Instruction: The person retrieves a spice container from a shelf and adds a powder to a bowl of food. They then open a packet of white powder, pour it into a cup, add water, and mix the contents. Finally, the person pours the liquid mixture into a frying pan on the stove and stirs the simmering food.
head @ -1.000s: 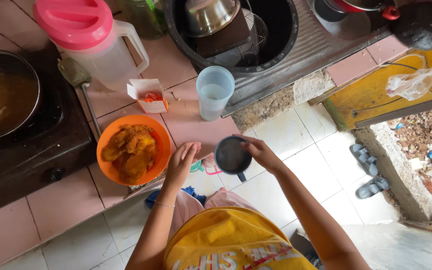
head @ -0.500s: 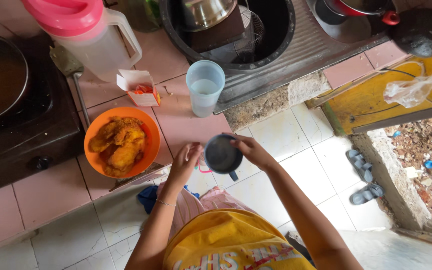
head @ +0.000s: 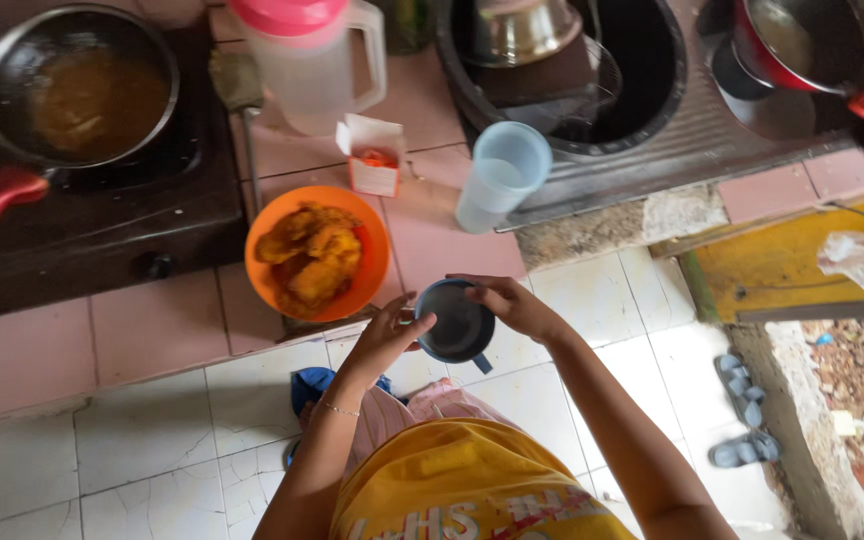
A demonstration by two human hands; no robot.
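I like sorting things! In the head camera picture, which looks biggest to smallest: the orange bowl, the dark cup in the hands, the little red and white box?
1. orange bowl
2. dark cup, though it sits nearer the camera
3. red and white box

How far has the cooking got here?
Done, it seems: fried pieces already fill the orange bowl, and the pan on the stove holds only brownish oil. In hand: both hands, left and right, grip a small dark cup at the counter edge. Left: the pale tumbler and jug stand untouched.
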